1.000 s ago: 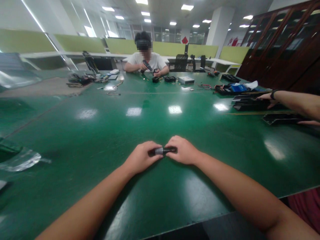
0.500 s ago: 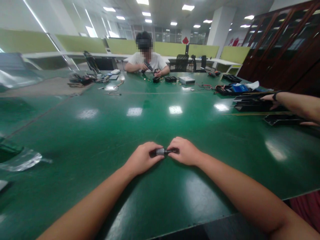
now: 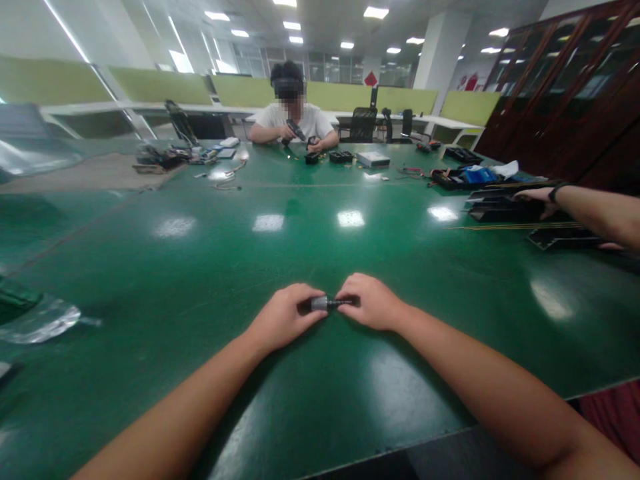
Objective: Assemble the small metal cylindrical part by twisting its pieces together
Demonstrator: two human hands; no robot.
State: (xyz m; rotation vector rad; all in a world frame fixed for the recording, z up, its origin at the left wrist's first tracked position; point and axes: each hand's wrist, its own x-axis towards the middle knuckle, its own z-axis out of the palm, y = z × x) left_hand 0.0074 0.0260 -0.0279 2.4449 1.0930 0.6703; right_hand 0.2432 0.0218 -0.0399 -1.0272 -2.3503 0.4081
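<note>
Just above the middle of the green table (image 3: 225,260), both my hands are closed around a short dark cylinder with a grey section (image 3: 320,304). My left hand (image 3: 287,316) grips its thicker left part between thumb and fingers. On the other side, thumb and fingers of my right hand (image 3: 370,302) pinch its thinner dark right end, which carries small pale marks. The cylinder lies level, pointing left to right. What kind of thing it is, and whether it is one piece or two, I cannot tell. Both of its ends are partly hidden by my palms.
Across the table a person (image 3: 295,123) holds a dark tool near black parts (image 3: 341,157) and a grey box (image 3: 373,159). Another person's arm (image 3: 600,208) reaches over black panels (image 3: 505,211) at right. Clear plastic (image 3: 45,320) lies at left; cables and electronics (image 3: 165,158) behind.
My right hand has shifted very slightly to the right along the cylinder, and a little more of the dark middle shows. The other person's arm at right has moved slightly left.
</note>
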